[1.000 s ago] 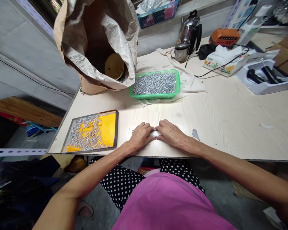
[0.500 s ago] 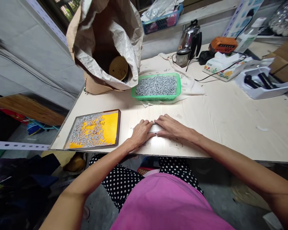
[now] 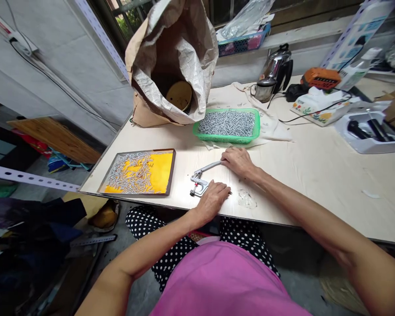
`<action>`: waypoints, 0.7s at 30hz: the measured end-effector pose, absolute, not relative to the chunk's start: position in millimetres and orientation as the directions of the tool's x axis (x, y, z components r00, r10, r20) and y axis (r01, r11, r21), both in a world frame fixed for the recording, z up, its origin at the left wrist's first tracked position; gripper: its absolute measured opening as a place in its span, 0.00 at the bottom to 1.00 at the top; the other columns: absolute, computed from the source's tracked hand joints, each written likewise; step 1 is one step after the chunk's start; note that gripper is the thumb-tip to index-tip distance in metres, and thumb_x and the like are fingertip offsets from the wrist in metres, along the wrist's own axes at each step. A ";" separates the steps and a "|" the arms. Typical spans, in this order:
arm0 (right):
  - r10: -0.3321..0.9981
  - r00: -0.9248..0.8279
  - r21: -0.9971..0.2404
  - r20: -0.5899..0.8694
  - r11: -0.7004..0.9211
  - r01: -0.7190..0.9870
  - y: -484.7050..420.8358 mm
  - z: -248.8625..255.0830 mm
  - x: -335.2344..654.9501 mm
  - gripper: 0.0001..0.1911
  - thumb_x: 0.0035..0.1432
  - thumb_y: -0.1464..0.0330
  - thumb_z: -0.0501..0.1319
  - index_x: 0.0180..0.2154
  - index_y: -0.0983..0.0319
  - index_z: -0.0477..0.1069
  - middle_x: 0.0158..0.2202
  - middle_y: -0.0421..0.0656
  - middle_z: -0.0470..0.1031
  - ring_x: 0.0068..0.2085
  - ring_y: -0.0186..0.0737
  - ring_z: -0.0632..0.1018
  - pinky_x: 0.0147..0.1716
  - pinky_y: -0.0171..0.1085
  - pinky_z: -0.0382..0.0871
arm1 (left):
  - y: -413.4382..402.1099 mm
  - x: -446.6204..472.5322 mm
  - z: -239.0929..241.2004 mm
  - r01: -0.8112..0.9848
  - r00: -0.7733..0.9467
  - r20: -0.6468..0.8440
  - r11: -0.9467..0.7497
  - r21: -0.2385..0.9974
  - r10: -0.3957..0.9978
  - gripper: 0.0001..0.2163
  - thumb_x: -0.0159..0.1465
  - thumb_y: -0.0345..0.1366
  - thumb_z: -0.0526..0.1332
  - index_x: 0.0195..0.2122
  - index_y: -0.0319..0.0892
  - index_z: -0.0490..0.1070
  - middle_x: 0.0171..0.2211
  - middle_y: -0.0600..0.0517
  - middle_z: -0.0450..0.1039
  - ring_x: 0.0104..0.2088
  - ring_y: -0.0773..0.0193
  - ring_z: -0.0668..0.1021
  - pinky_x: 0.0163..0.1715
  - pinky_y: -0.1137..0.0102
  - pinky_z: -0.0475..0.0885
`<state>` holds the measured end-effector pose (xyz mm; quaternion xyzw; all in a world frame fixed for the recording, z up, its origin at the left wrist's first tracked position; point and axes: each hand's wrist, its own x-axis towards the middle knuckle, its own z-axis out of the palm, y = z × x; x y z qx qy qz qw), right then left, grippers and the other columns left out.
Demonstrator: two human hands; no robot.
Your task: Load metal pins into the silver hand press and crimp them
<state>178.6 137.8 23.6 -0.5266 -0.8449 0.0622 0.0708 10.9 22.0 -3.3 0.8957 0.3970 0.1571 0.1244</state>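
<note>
Silver snap pliers (image 3: 200,183) lie on the table with their handles spread apart, a spring and a small red part showing near the jaw. My right hand (image 3: 239,161) is closed around the end of the raised handle. Over the lower handle, my left hand (image 3: 213,199) is closed, hiding most of it. Left of the pliers, a shallow tray (image 3: 172,175) with a yellow bottom holds many small metal pins (image 3: 128,175). Behind my hands, a green basket (image 3: 228,139) is full of similar pins.
A large paper sack (image 3: 141,105) stands open at the back left with a round tub inside. A kettle (image 3: 276,66), a metal cup (image 3: 264,91), an orange battery (image 3: 321,78), a tissue pack (image 3: 319,105) and a white tray (image 3: 365,140) line the back right. Clear scraps (image 3: 246,199) lie beside my left hand.
The pliers have come into clear view, handles now apart. My right hand has moved up and away from my left hand, which shifted down. The camera view has turned left.
</note>
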 end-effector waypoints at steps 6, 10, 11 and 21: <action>0.655 -0.749 -0.177 0.104 0.753 0.634 111.5 39.4 129.3 0.11 0.64 0.66 0.60 0.47 0.55 0.77 0.49 0.47 0.73 0.49 0.48 0.67 0.39 0.41 0.55 | 11.0 9.3 1.2 0.590 0.656 0.276 -0.705 0.394 0.703 0.10 0.70 0.33 0.54 0.49 0.38 0.70 0.47 0.43 0.75 0.50 0.56 0.75 0.54 0.56 0.71; 0.453 -0.885 -0.176 0.106 0.885 0.432 102.7 27.9 95.1 0.07 0.63 0.65 0.62 0.39 0.55 0.79 0.48 0.47 0.73 0.53 0.50 0.64 0.42 0.42 0.56 | -15.2 -7.3 26.8 0.457 0.720 0.436 -0.842 0.288 0.540 0.07 0.69 0.30 0.55 0.43 0.38 0.72 0.38 0.47 0.76 0.41 0.62 0.77 0.45 0.66 0.74; 0.420 -0.902 -0.173 0.102 0.900 0.400 103.2 23.7 89.3 0.07 0.64 0.66 0.61 0.37 0.57 0.79 0.47 0.47 0.74 0.54 0.51 0.64 0.43 0.43 0.57 | -17.0 -17.4 34.5 0.454 0.708 0.486 -0.857 0.244 0.513 0.06 0.69 0.29 0.56 0.43 0.38 0.72 0.37 0.48 0.76 0.41 0.62 0.76 0.45 0.67 0.74; 0.636 -0.629 -0.590 0.447 0.738 0.327 125.2 41.4 88.0 0.07 0.66 0.70 0.53 0.38 0.62 0.69 0.36 0.45 0.74 0.38 0.41 0.73 0.40 0.40 0.65 | 113.3 -182.4 57.3 0.996 0.037 0.369 -0.064 0.062 0.929 0.09 0.69 0.31 0.56 0.38 0.41 0.77 0.37 0.47 0.75 0.42 0.57 0.72 0.42 0.64 0.70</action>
